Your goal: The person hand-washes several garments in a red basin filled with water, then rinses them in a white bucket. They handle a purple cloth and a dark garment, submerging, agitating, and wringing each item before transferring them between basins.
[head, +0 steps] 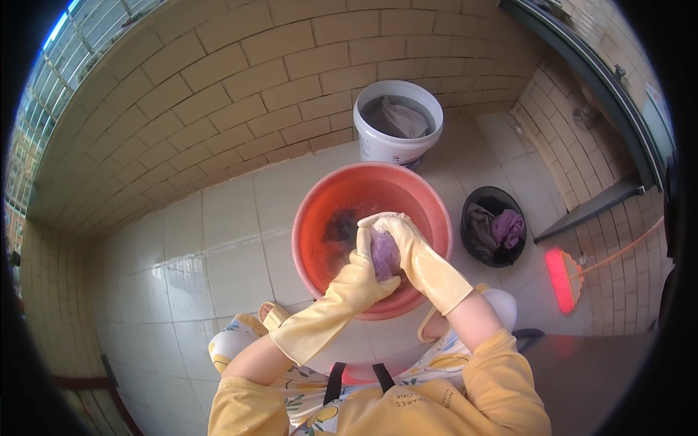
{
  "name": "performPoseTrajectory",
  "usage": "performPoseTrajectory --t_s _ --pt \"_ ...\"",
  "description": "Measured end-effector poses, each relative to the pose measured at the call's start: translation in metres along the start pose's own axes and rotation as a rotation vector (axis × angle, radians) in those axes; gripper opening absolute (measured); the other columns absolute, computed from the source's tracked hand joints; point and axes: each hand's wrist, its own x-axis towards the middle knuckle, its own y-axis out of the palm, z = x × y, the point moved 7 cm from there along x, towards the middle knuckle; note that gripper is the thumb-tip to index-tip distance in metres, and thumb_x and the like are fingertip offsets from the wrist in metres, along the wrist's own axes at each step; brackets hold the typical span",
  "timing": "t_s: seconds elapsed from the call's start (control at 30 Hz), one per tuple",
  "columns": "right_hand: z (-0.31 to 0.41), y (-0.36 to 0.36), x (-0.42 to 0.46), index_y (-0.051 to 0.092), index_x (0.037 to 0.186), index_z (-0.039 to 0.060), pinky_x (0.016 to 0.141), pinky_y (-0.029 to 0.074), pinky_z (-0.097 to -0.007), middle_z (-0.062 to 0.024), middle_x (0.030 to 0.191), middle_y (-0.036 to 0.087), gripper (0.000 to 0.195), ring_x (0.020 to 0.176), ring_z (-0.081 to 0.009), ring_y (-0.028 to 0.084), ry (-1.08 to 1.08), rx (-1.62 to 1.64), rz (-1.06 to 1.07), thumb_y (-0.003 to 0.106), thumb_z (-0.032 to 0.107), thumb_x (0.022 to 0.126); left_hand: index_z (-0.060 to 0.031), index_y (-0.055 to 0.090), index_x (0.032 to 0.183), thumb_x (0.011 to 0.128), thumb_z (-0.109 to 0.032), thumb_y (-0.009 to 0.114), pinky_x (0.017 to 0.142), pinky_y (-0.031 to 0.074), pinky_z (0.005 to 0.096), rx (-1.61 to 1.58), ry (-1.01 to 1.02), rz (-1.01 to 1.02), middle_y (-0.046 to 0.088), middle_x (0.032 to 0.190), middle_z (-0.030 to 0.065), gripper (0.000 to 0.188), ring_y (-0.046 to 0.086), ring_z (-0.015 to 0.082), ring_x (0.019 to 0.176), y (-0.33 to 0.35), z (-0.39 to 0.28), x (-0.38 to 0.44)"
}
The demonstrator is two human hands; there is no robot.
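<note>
Both my hands wear long cream rubber gloves. Over a round red plastic basin (305, 272) of water, my left hand (364, 270) and my right hand (393, 231) press a wet purple cloth (385, 255) between them. The left glove lies along the cloth's left and lower side; the right glove curls over its top and right side. A dark cloth (341, 226) lies under the water at the basin's left. Water moves around it.
Behind the basin stands a white plastic bucket (365, 133) with a grey cloth (403, 117) in water. At right are a black bowl (493, 261) holding grey and purple cloths (508, 228) and a pink broom (561, 280). A tiled wall (283, 82) rises behind; the floor tiles (188, 272) look wet.
</note>
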Motion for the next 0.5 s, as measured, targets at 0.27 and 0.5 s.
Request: performPoseTrajectory --t_s 0.27,0.5 --pt "-0.017 -0.027 0.037 0.075 0.089 0.0059 0.081 0.055 -0.0322 -0.0082 0.09 0.074 0.018 0.086 -0.0215 0.07 -0.334 -0.963 -0.164 0.059 0.012 0.085 0.0013 0.006 0.158 0.074 -0.041 0.085 0.074 0.058 0.0489 0.544 -0.168 -0.005 0.057 0.121 0.0239 0.122 0.07 0.0364 0.095 0.029 0.007 0.02" --pt "-0.027 -0.033 0.013 0.069 0.079 0.006 0.072 0.05 -0.0347 -0.0069 0.083 0.069 0.005 0.074 -0.0188 0.061 -0.052 -0.229 -0.453 0.071 0.004 0.075 -0.0002 0.039 0.137 0.086 -0.038 0.068 0.08 0.057 0.0525 0.576 -0.132 -0.046 0.062 0.115 0.022 0.07 0.069 0.0381 0.101 0.043 0.026 0.039"
